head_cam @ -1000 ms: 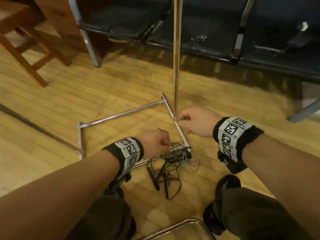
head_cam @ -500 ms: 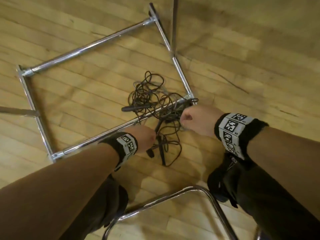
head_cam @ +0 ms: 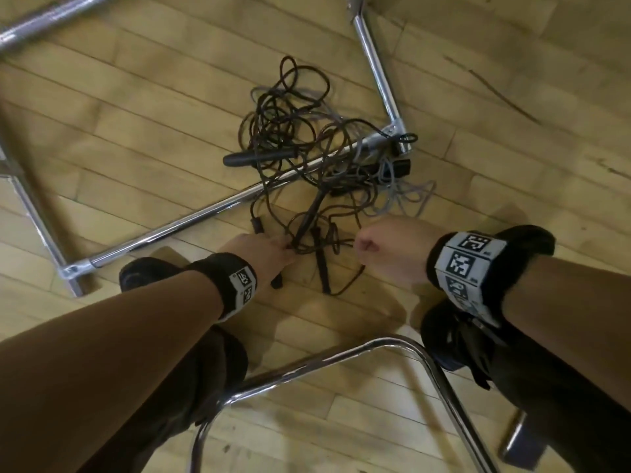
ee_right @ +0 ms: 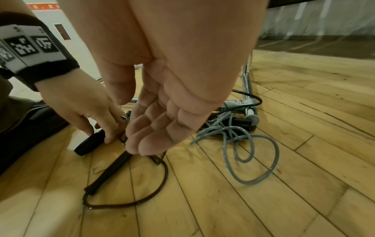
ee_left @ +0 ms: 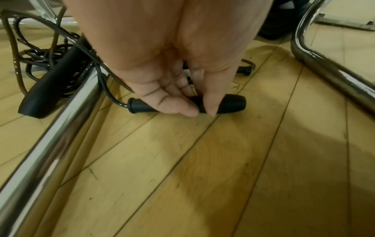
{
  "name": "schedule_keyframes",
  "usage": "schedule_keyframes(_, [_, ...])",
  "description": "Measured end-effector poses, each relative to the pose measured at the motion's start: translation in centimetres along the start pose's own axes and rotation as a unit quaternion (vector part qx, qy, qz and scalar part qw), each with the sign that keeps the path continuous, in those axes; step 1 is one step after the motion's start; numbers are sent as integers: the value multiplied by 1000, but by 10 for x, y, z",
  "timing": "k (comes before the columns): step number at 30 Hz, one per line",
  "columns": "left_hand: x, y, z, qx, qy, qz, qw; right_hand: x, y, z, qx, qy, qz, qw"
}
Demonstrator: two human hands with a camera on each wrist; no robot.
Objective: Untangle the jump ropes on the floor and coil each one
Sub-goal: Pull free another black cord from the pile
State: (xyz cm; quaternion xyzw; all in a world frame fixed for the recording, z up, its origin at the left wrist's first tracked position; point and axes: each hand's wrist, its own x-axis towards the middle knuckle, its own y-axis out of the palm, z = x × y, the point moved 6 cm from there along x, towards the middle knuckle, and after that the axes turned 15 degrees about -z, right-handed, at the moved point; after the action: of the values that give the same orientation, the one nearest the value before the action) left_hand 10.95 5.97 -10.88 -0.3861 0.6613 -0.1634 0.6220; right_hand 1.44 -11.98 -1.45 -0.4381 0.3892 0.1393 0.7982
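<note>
From the head view, the tangled jump ropes lie across a chrome frame on the wooden floor; the left hand reaches into their near edge, the right hand hovers curled just beside. Half a second ago both hands sat higher, nearer the frame's corner. In the left wrist view, thumb and fingers pinch a black handle lying on bare floor beside the chrome bar. In the right wrist view, the right hand is loosely curled, empty, above a second handle — grey rope loops lie to its right.
</note>
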Motion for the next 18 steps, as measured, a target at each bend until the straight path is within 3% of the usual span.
schedule_keyframes(6, [-19,-13,-15,-74,38,34,996,-1,1,14,0,-16,2,1000])
schedule_keyframes(11, [-55,-90,-40,-183,14,7,983,-14,-34,42,-36,-47,14,998])
schedule_keyframes(14, [-90,-150,-52,-341,-28,-7,940,-33,-79,68,-18,-62,-25,998])
schedule_keyframes(18, [-157,-229,-70,-536,-24,-43,843,-87,-140,104,62,-88,-63,992])
